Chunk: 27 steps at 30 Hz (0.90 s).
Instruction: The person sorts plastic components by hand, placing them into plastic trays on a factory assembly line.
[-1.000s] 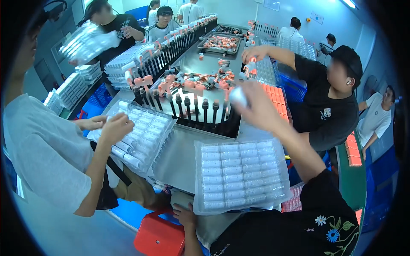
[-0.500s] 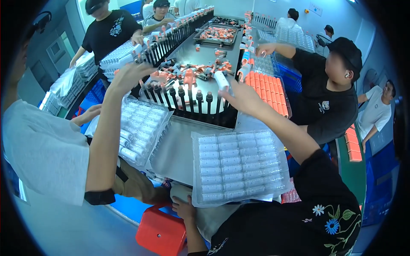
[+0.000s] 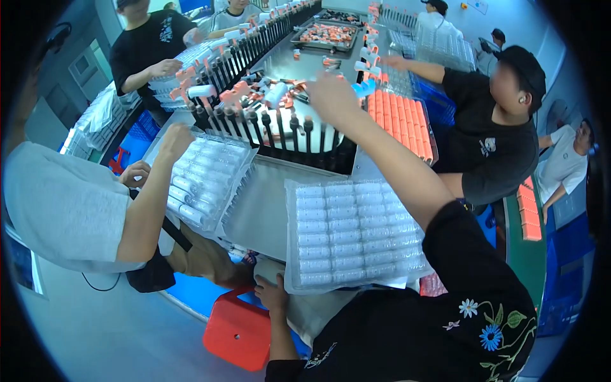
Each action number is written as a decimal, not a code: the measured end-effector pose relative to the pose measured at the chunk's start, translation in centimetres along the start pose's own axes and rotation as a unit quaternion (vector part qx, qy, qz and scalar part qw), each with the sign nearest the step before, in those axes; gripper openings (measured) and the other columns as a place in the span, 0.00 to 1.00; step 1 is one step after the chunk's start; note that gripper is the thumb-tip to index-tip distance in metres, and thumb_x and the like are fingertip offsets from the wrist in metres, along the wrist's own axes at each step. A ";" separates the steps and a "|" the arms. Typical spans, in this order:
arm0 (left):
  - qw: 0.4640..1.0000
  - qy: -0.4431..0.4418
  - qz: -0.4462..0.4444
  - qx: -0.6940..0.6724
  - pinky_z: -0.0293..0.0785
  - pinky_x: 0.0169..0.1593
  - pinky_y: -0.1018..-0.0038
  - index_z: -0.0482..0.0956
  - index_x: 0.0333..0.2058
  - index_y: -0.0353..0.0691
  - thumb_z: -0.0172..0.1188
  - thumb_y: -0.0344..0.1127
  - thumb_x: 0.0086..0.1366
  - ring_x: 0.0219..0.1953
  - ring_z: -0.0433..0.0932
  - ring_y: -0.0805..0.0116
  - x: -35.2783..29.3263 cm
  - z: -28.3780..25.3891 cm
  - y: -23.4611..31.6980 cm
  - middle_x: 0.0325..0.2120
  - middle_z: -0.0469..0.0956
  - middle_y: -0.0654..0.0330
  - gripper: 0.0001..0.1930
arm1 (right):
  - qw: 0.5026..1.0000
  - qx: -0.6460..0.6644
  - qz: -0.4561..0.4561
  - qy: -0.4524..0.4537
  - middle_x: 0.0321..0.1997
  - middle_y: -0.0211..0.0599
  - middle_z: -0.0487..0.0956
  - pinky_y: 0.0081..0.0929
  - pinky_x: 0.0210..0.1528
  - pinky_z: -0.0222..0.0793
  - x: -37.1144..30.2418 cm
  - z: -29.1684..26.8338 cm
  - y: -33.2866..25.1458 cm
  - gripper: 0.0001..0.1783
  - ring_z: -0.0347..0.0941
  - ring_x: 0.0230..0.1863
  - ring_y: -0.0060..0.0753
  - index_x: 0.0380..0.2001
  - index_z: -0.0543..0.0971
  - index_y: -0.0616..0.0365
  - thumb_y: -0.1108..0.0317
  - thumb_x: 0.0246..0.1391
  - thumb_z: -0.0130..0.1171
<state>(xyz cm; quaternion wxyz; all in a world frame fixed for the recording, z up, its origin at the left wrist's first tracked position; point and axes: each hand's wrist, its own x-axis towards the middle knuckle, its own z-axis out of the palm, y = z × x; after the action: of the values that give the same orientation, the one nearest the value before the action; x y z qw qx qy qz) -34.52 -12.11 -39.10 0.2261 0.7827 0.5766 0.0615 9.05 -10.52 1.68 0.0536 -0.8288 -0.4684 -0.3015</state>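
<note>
My right hand (image 3: 336, 102) reaches out over the near end of the metal work table, above a row of upright black posts (image 3: 280, 130). Motion smears its fingers, so whether they hold anything is unclear. To its left, a blurred white cylinder (image 3: 275, 94) sits at the posts, in front of a pile of orange, black and white parts. My left hand (image 3: 272, 296) rests low by my knee with its fingers spread, beside a red stool (image 3: 238, 331). Between my arms lies a clear plastic tray (image 3: 291, 235) filled with rows of white cylinders.
On the left, a co-worker in a white shirt (image 3: 70, 204) has both hands at another plastic tray (image 3: 245, 162). Rows of orange sleeves (image 3: 401, 127) lie at the right, near a co-worker in black (image 3: 490, 134). Post racks line both table sides; a metal tray (image 3: 324, 48) of parts stands farther back.
My right hand has moved up and away from the white cylinder it was at. The left co-worker's raised hand has come down to their tray. My left hand stays put.
</note>
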 end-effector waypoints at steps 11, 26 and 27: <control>0.999 0.010 -0.021 -0.031 0.69 0.59 0.45 0.55 0.72 0.36 0.56 0.68 0.64 0.55 0.69 0.31 -0.4 0.9 0.2 0.54 0.68 0.32 0.50 | 0.927 0.328 0.041 0.176 0.47 0.54 0.81 0.51 0.46 0.77 -2.2 0.4 -5.5 0.18 0.79 0.47 0.59 0.53 0.75 0.60 0.61 0.67 0.57; 0.999 -0.018 0.006 -0.047 0.72 0.55 0.46 0.53 0.71 0.33 0.58 0.65 0.64 0.53 0.70 0.31 1.0 -0.6 2.7 0.52 0.68 0.32 0.50 | 0.995 -0.054 0.039 -0.070 0.46 0.47 0.83 0.46 0.43 0.82 -1.5 3.1 4.4 0.17 0.84 0.42 0.52 0.44 0.82 0.61 0.59 0.61 0.61; 0.999 -0.020 -0.004 -0.034 0.72 0.55 0.46 0.53 0.71 0.33 0.58 0.65 0.64 0.53 0.70 0.31 0.9 -0.2 1.4 0.52 0.68 0.32 0.50 | 0.997 -0.026 0.006 -0.079 0.37 0.48 0.85 0.39 0.35 0.83 -1.7 0.3 1.2 0.21 0.86 0.37 0.45 0.43 0.78 0.70 0.65 0.51 0.70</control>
<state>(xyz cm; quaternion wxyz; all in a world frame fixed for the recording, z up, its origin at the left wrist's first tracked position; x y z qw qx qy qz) -33.09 -11.50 -38.54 0.2644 0.7732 0.5727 0.0648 9.52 -12.40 0.75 -0.0033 -0.8537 -0.4582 -0.2473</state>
